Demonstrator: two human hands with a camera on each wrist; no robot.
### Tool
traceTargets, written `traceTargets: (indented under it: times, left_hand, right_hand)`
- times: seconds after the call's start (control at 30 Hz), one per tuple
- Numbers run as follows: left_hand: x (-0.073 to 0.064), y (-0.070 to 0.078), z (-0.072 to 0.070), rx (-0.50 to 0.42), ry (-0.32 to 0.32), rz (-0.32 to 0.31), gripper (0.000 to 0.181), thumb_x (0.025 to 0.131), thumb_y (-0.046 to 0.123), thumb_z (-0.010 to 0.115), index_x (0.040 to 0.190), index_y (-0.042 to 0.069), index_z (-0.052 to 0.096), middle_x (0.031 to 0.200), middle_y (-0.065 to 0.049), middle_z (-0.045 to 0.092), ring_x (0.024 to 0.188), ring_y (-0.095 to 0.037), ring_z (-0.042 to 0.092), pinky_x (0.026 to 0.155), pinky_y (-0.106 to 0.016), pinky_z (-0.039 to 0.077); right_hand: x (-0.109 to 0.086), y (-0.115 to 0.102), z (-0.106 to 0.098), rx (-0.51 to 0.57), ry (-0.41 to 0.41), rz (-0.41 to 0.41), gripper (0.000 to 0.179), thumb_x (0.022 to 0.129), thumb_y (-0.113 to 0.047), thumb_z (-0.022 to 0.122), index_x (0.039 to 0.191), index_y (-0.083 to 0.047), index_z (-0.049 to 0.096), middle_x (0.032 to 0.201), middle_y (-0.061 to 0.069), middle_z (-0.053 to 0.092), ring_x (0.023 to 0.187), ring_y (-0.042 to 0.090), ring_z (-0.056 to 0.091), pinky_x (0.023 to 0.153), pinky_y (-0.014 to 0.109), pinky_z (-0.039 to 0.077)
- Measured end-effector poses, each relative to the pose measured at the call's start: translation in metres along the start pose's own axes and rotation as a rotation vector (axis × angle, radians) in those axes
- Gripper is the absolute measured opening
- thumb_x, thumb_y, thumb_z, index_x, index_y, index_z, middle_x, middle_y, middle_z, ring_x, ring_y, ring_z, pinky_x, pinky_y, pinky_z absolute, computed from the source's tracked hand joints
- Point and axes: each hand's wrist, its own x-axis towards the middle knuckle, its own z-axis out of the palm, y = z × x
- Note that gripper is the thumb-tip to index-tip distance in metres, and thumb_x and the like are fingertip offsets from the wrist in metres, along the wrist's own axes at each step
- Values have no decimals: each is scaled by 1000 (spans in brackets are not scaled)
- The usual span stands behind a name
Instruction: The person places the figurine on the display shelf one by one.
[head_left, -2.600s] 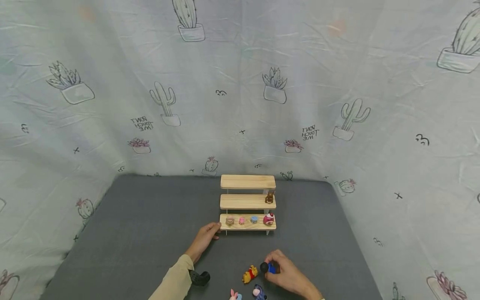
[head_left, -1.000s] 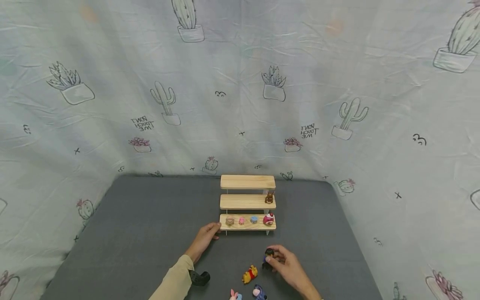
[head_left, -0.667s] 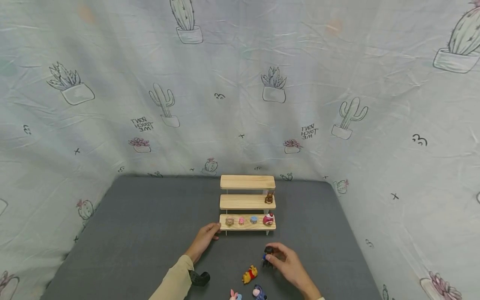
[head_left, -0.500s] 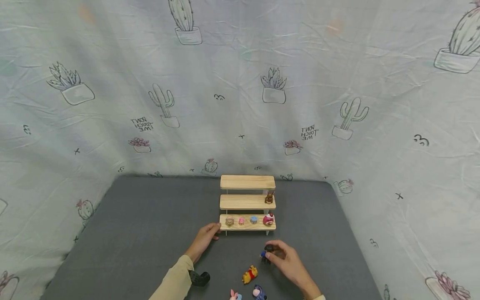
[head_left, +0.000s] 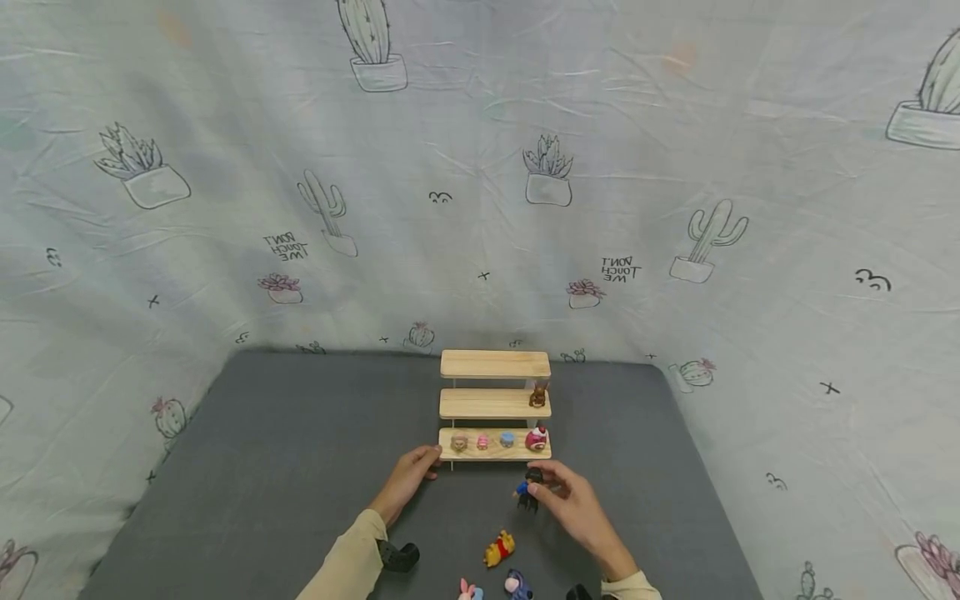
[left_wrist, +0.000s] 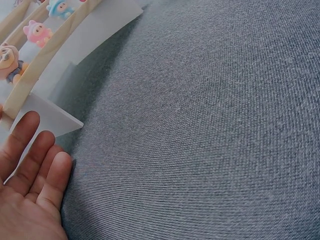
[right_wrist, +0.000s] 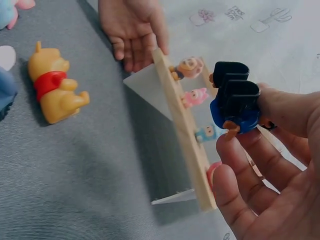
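Note:
A tiered wooden display shelf (head_left: 495, 362) has three steps. My left hand (head_left: 408, 483) holds the left end of its lowest step, thumb at the board's end and the other fingers loosely bent below it. My right hand (head_left: 573, 504) pinches a small toy figure (head_left: 528, 492) with black hair, a blue top and black legs, upright just in front of the shelf's right end. In the right wrist view the toy figure (right_wrist: 235, 97) shows its hollow black legs from below. On the lowest step sit a beige figurine (head_left: 459, 442), a pink one (head_left: 483, 442), a blue one (head_left: 507, 438) and a red-pink one (head_left: 536, 438).
A brown figurine (head_left: 537, 396) stands at the right of the middle step. On the dark grey table (head_left: 315, 433) lie a yellow bear figurine in red (head_left: 499, 548), a purple-blue donkey figurine (head_left: 517, 583) and a pink-eared figurine (head_left: 470, 590). A patterned cloth (head_left: 480, 208) hangs behind.
My right hand has turned the toy figure from lying to upright and carried it forward, towards the shelf. The left hand and the figurines on the shelf keep their places.

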Motion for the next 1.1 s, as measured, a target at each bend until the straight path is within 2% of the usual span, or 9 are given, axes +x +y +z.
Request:
traceTargets:
  times: [0.43,0.6,0.97,1.1]
  left_hand:
    - [3,-3,-1,-1,0,-2,52,103,48,54,118,0,67,116,-13,67,97,-19,64,86,-35,54]
    - [2,-4,-1,1,2,-1,53,103,49,54,119,0,67,116,-13,67,98,-19,64,87,-35,54]
    - [0,-2,0,-7,10,3,50,103,47,55,118,1,68,116,-12,67,98,-20,64,86,-37,54]
    - [2,-4,3,3,36,4,47,103,44,54,117,1,68,116,-13,67,99,-21,64,88,-40,54]
  right_hand:
    - [10,-12,-2,7,24,-19,32,92,-16,75,122,-8,67,117,8,69,92,6,61,75,24,53]
    - [13,-19,-4,22,23,-36,34,92,-19,75,124,-10,67,114,5,69,94,6,62,78,24,53]
    - [20,-37,-9,-38,37,-122,32,93,-16,75,124,-19,68,115,0,69,91,5,61,76,25,52]
    - [22,-42,-11,-61,33,-160,33,93,-16,75,126,-14,67,114,1,69,91,5,61,75,25,52]
